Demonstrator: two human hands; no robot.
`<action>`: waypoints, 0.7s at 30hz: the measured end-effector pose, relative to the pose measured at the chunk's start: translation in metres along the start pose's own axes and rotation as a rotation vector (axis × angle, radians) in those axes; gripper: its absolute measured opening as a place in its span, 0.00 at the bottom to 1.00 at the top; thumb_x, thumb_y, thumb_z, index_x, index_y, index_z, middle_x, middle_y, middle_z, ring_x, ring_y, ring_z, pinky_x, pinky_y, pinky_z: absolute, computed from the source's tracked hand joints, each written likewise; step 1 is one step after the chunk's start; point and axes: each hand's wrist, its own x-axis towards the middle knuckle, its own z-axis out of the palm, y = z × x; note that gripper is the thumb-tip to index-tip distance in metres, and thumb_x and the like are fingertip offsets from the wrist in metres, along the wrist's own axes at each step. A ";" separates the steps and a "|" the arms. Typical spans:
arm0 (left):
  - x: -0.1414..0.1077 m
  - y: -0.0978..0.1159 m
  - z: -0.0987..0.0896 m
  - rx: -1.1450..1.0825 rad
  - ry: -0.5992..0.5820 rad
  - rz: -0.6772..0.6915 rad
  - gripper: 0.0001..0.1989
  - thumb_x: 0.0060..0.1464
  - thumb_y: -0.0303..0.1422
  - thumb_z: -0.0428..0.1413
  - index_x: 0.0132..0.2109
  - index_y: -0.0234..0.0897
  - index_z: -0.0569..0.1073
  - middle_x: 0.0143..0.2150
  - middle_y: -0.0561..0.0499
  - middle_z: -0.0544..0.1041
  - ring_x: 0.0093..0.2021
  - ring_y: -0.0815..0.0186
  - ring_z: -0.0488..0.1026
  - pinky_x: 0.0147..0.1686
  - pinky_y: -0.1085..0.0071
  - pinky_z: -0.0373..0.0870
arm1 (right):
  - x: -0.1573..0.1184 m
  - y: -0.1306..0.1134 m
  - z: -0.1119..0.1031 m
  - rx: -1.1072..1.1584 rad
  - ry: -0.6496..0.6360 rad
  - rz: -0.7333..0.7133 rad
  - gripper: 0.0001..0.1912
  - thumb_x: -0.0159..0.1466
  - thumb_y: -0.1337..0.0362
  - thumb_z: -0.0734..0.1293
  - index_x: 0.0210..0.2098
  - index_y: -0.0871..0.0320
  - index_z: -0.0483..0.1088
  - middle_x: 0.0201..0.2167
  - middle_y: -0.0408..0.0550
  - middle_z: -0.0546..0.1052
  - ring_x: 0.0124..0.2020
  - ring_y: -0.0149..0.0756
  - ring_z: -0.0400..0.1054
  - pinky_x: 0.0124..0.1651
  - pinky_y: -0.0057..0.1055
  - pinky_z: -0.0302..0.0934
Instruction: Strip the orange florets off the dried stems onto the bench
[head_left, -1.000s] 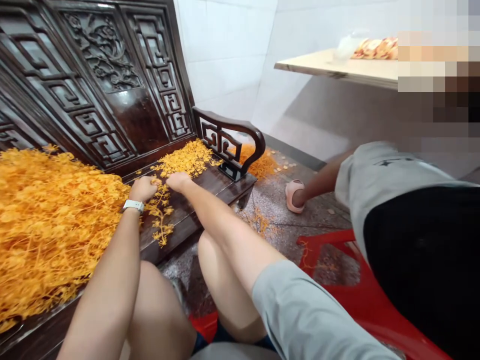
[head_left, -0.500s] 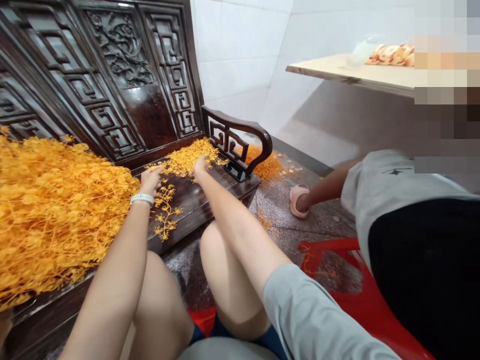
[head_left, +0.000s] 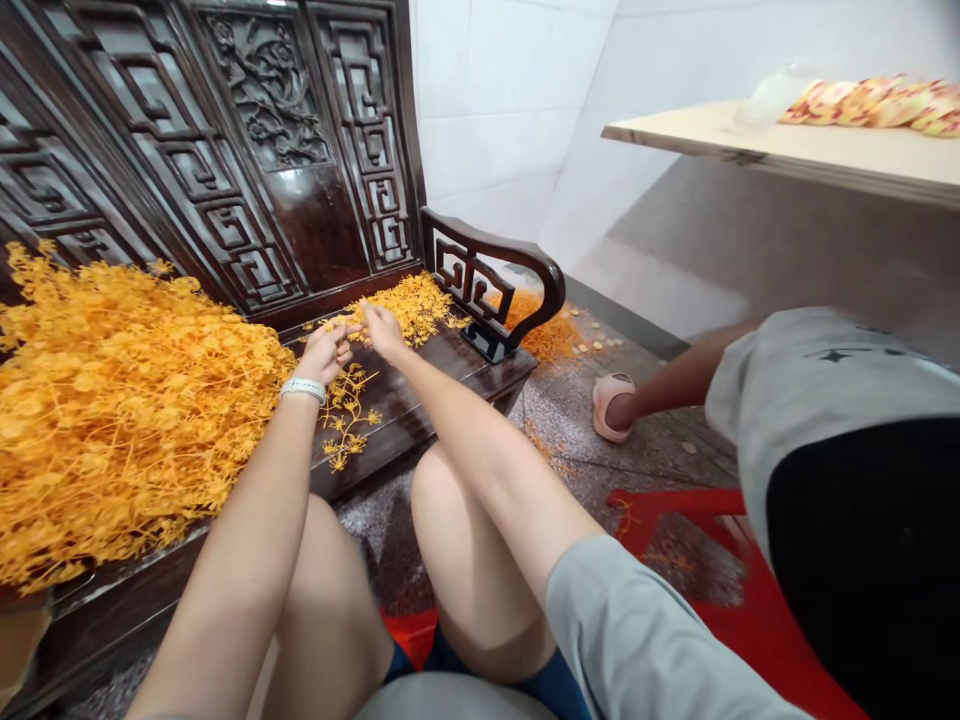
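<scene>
My left hand (head_left: 325, 352), with a white band at the wrist, is closed over the bench seat, fingers bent around an orange branched strand (head_left: 346, 418) that hangs down on the dark wood. Close beside it on the right, my right hand (head_left: 381, 330) is closed too, its fingertips almost meeting the left ones; what they pinch is too small to make out. Behind the hands lies a small heap of orange sprigs (head_left: 421, 303). A large pile of orange branched strands (head_left: 142, 410) fills the seat to the left.
The carved dark bench (head_left: 307, 235) ends in a curved armrest (head_left: 551, 275). Orange bits (head_left: 541, 325) lie on the floor beyond. A person's foot in a pink shoe (head_left: 613, 405), a red stool (head_left: 757, 610) and a pale tabletop (head_left: 675, 130) are at the right.
My right hand has moved left, off the small heap, and come together with my left hand. The whole view has shifted slightly, so the bench appears further right.
</scene>
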 end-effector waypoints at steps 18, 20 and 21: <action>-0.006 0.003 -0.010 0.466 -0.226 -0.062 0.14 0.40 0.30 0.69 0.21 0.35 0.70 0.17 0.55 0.62 0.16 0.77 0.51 0.17 0.77 0.43 | -0.004 0.004 -0.004 -0.001 -0.033 -0.118 0.33 0.82 0.50 0.55 0.28 0.61 0.74 0.28 0.47 0.78 0.32 0.29 0.72 0.37 0.20 0.60; -0.006 0.005 -0.016 0.490 -0.330 -0.062 0.11 0.37 0.31 0.70 0.24 0.35 0.74 0.18 0.54 0.64 0.18 0.75 0.53 0.19 0.76 0.46 | -0.005 0.003 -0.001 0.162 -0.175 -0.085 0.33 0.81 0.52 0.57 0.23 0.60 0.69 0.19 0.41 0.72 0.21 0.25 0.63 0.27 0.20 0.54; -0.006 0.006 -0.019 0.494 -0.376 -0.068 0.10 0.36 0.31 0.70 0.24 0.35 0.76 0.18 0.53 0.64 0.19 0.74 0.54 0.20 0.76 0.48 | -0.006 0.001 0.000 0.236 -0.236 -0.057 0.32 0.81 0.52 0.57 0.23 0.59 0.67 0.16 0.39 0.68 0.17 0.24 0.57 0.23 0.21 0.49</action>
